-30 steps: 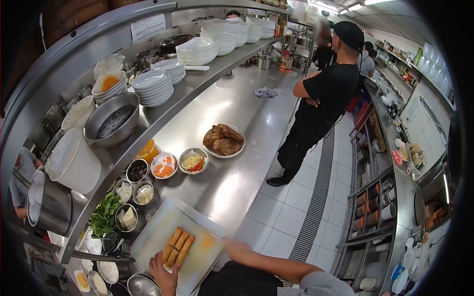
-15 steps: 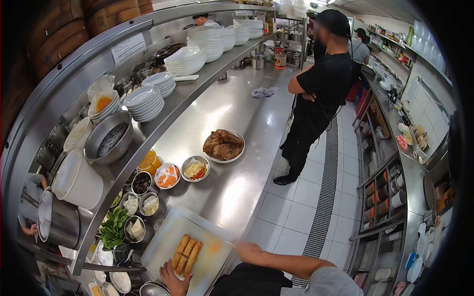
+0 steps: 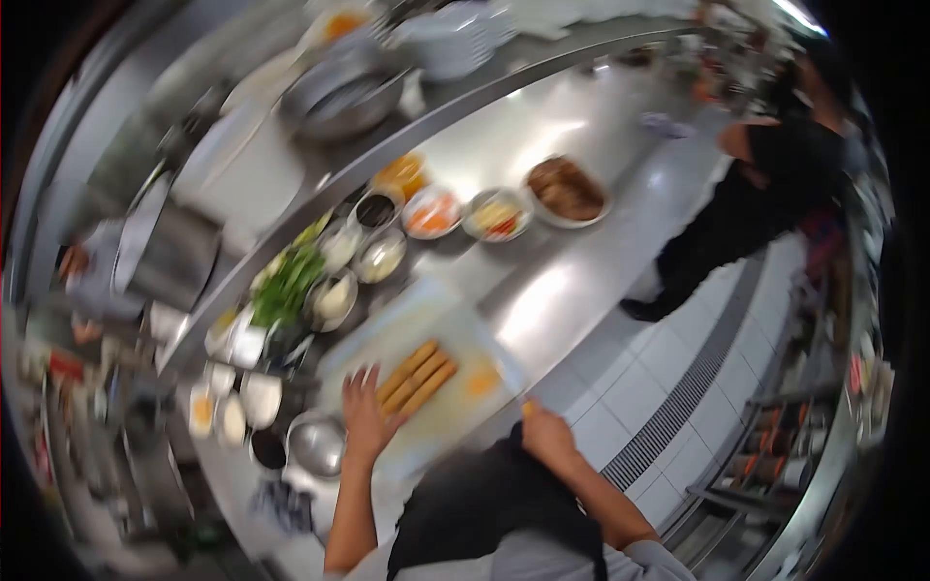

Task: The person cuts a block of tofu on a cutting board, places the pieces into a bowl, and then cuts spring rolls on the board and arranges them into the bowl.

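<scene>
Golden-brown fried rolls (image 3: 417, 376) lie side by side on a pale cutting board (image 3: 455, 329). My left hand (image 3: 368, 416) rests at their near left side with its fingers spread, the fingertips at or against the rolls. Over by the board's right corner, at the counter edge, my right hand (image 3: 549, 436) is curled closed. A small yellowish bit shows at the top of that fist, but blur hides what it is. An orange smear (image 3: 480, 380) marks the board to the right of the rolls.
Bowls of cut ingredients (image 3: 431, 213) and leafy greens (image 3: 288, 286) line the board's far left. A plate of browned meat (image 3: 567, 191) stands farther along the steel counter. An empty metal bowl (image 3: 318, 443) is left of my left hand. Another person (image 3: 746, 184) stands beyond the counter's right edge.
The view has swung, so the counter sits higher and farther right, and the picture is blurred. My left hand stays spread beside the rolls. My right hand is still closed near the board's edge.
</scene>
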Motion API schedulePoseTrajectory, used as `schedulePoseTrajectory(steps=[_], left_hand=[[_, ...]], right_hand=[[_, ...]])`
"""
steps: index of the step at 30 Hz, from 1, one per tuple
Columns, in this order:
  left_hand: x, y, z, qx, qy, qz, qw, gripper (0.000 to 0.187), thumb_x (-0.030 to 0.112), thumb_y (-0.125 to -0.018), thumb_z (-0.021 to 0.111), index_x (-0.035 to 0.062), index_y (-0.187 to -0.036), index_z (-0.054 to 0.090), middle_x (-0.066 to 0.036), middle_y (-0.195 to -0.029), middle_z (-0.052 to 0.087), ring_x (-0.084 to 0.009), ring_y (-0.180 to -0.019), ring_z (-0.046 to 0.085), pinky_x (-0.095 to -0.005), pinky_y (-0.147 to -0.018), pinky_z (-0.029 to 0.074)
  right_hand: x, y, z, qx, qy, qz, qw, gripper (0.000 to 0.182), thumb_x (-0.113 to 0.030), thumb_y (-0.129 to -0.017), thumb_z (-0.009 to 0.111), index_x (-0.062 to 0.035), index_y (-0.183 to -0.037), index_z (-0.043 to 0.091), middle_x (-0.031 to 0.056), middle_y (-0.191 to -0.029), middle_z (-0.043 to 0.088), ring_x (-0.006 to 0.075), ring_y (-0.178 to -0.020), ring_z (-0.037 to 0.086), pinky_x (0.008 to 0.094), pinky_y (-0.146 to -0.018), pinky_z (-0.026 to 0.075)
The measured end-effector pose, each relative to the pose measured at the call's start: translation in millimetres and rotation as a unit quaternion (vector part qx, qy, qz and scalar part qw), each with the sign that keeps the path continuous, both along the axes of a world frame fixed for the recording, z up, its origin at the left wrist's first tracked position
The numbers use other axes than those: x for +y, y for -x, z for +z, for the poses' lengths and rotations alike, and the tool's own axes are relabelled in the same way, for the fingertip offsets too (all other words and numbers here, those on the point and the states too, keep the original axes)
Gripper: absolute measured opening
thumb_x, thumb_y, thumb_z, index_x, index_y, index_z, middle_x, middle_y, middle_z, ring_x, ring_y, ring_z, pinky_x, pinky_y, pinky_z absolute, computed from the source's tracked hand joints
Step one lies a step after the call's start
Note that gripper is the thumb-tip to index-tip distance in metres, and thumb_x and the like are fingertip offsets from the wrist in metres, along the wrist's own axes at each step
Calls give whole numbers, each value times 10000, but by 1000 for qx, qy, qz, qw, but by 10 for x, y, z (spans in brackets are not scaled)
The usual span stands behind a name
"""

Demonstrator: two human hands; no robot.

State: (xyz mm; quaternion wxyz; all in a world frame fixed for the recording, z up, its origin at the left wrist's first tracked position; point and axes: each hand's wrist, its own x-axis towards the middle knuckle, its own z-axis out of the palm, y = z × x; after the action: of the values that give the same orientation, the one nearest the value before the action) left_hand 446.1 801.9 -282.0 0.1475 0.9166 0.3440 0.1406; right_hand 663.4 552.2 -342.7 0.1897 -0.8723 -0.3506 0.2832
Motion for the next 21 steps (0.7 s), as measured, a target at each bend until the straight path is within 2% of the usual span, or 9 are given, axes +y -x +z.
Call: schedulePoseTrajectory(steps=[2,5,8,11,16,21], left_hand=[[-44,7,77,15,40,56,997,1115,337,-629,934,146,-1559,349,-207,-1541,392,-459,-1452,280,-565,-1211,250],[-10,57,-61,48,78,81,993,1172,355,-615,946,190,-1586,310,-199,-1578,337,-468,-1476,226,-561,-1208,257],[-90,48,-103,84,78,91,989,1227,340,-585,963,164,-1589,279,-187,-1568,365,-473,-1464,265,-582,-1198,276],[-106,-10,-244,114,95,86,985,1248,369,-607,951,215,-1614,230,-180,-1584,338,-463,-1484,224,-623,-1187,254],[87,-43,-647,117,120,68,984,1180,288,-678,905,231,-1621,198,-136,-1581,356,-402,-1467,294,-651,-1165,281],[130,-26,-599,129,131,56,981,1136,247,-701,877,233,-1618,207,-108,-1559,385,-360,-1440,343,-656,-1155,296]], right_hand=[[-17,39,195,-10,-16,-5,1000,368,-174,-966,579,-44,-1302,504,261,-944,709,451,-872,698,550,-792,552],[-9,77,148,7,10,9,1000,378,-189,-975,589,-56,-1316,497,254,-967,713,456,-893,694,545,-822,543],[31,111,198,11,8,18,1000,376,-178,-973,598,-64,-1317,498,252,-977,714,457,-902,691,553,-824,536],[65,94,197,-7,-11,37,999,380,-171,-968,604,-69,-1320,498,251,-969,712,453,-899,691,547,-815,540],[127,67,134,-37,-8,61,997,382,-167,-958,620,-70,-1310,505,245,-956,712,446,-884,693,536,-796,547],[74,104,104,-49,-11,68,996,397,-171,-956,629,-72,-1320,506,241,-951,713,438,-872,697,532,-788,551]])
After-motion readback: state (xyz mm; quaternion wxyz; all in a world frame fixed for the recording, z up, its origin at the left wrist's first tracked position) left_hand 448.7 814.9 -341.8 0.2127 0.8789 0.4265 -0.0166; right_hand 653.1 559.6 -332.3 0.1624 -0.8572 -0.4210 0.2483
